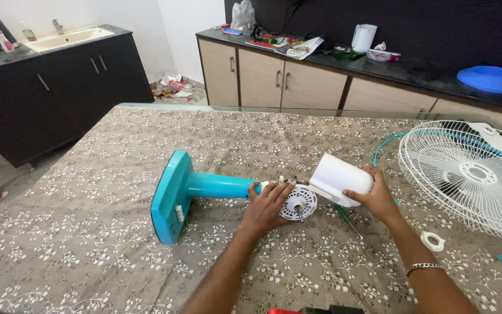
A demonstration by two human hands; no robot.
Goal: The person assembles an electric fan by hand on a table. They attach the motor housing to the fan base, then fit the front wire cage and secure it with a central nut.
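Now both hands (268, 206) grip fan motor (321, 189).

Bench (88, 232) stock: one teal fan stand (187, 192); one white motor housing (339, 177); one white fan guard (472, 174); one white ring (433, 241); one green screwdriver (347, 218); two hands, left (268, 204) and right (376, 195). Far counter: one blue lid (488, 78), one white jug (363, 38).

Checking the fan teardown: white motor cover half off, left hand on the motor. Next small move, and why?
Probably slide the white cover clear with the right hand. It already sits tilted off the motor, which the left hand braces on the teal stand lying on the table.
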